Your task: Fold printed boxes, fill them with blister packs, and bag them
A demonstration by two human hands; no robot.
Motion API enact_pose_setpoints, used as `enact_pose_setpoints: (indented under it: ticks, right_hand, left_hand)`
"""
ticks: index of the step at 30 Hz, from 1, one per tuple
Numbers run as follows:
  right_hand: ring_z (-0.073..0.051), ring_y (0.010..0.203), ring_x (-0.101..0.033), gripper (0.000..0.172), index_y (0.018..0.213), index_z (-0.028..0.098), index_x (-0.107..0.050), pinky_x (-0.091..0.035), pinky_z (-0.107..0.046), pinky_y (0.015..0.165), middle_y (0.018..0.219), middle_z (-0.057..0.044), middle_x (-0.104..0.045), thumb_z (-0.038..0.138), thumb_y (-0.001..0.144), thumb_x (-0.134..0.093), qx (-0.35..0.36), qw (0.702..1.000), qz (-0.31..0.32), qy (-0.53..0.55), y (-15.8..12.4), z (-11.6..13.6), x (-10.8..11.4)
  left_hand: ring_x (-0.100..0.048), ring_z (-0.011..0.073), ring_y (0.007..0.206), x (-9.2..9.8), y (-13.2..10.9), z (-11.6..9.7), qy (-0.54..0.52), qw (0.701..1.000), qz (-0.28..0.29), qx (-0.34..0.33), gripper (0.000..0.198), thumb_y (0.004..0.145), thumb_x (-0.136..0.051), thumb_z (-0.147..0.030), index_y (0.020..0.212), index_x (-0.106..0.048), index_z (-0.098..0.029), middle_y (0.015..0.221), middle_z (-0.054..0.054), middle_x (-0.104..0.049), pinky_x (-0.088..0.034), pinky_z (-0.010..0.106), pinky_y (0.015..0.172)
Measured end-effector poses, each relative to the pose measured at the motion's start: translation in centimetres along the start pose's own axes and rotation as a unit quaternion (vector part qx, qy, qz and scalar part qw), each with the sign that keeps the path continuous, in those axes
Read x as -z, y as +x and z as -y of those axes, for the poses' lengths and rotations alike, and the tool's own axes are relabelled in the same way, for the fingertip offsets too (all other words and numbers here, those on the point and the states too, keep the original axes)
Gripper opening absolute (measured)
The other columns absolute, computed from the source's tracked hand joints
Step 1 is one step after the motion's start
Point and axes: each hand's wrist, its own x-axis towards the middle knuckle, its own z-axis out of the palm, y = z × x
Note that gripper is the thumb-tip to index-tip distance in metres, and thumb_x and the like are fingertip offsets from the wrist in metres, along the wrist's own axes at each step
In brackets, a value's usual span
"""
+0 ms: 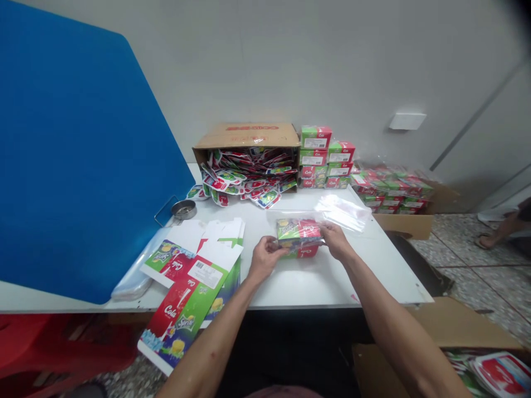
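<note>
Here, bagged cola box (pixel 299 232), stacked cartons (pixel 315 157) behind

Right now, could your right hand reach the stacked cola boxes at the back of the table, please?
Probably yes, once it lets go: your right hand holds the bagged box, and only the loose plastic bag lies between it and the stacked cola boxes.

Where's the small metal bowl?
In the head view, the small metal bowl sits on the white table at left, beside the blue board and near flat printed cartons.
</note>
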Motion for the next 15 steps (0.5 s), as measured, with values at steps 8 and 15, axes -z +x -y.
enact_pose_setpoints:
  ticks: [8,15]
  right_hand:
    - [-0.014,0.046,-0.055,0.030,0.070,0.018,-0.065,-0.042,-0.025,0.042,0.058,-0.002,-0.064,0.048,0.072,-0.070,-0.018,0.999,0.016,-0.042,-0.26,0.17,0.18]
    - [-0.012,0.039,-0.048,0.027,0.074,0.021,-0.060,-0.036,-0.024,0.037,0.050,0.003,-0.056,0.046,0.077,-0.068,0.006,0.997,-0.048,-0.060,-0.81,0.34,-0.08]
  left_hand:
    - [-0.051,0.0096,0.054,0.40,-0.38,0.21,-0.054,0.997,0.045,0.038,0.036,0.064,-0.085,-0.040,0.074,-0.058,-0.018,0.061,-0.006,-0.055,-0.041,0.022,0.051]
    - [-0.050,0.0099,0.049,0.30,-0.68,0.52,-0.060,0.995,0.052,0.054,0.038,0.063,-0.086,-0.039,0.070,-0.054,-0.019,0.055,-0.007,-0.054,-0.040,0.022,0.049]
